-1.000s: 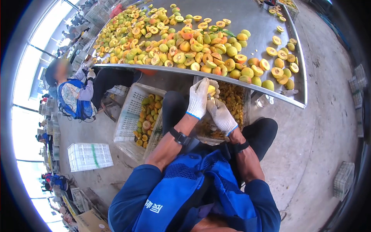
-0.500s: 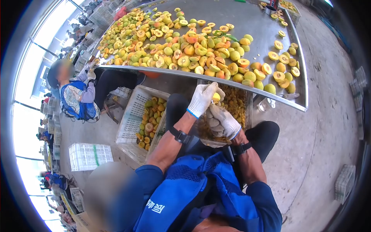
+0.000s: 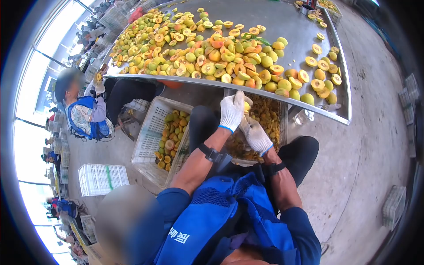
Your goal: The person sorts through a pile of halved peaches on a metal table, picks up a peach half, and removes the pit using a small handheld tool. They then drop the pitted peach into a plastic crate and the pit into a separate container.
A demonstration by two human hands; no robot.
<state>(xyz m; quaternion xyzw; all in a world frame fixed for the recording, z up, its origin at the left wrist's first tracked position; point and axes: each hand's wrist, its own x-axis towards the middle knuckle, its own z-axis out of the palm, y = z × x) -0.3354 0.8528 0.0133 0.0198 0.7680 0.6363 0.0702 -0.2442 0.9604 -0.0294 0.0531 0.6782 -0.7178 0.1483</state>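
My left hand, in a white knitted glove, is closed around a yellow peach piece below the metal table's edge. Just under it, my gloved right hand is closed with its fingertips close to the peach. Whatever the right hand grips is hidden by its fingers. Both hands are above a crate of brownish-yellow scraps between my knees. Beyond them, a heap of whole and halved peaches covers much of the metal table; many halves show their pits.
A white crate with peach halves stands left of my leg. An upturned white crate lies farther left. Another person sits at the table's left side, holding a peach half. A clear cup is below the table's right corner.
My right hand has turned and moved slightly up, closer to the peach in my left hand. The person at the left has raised a hand with a peach half.
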